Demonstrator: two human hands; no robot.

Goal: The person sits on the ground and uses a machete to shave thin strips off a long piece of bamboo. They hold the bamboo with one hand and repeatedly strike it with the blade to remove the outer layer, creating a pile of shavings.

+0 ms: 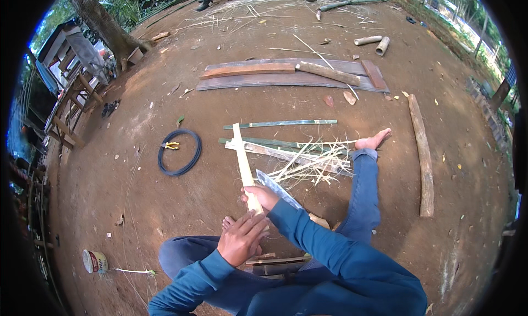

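Over bare earth, a pale split strip is gripped low by the right hand's curled fingers. Its near end is covered by the left hand; whether clasped there cannot be told. Shavings are heaped beyond a blade.

Legible printing is not presenting itself anywhere in the head view. One printed surface is showing: the label wrapping around the side of a round tub, which is resting on the brown ground at the lower left. The label is displaying dark and reddish print against a pale, yellowish background, but the lettering is coming through too small and blurred for reading. A small pale square, lying near the tub, is possibly bearing a reddish mark.
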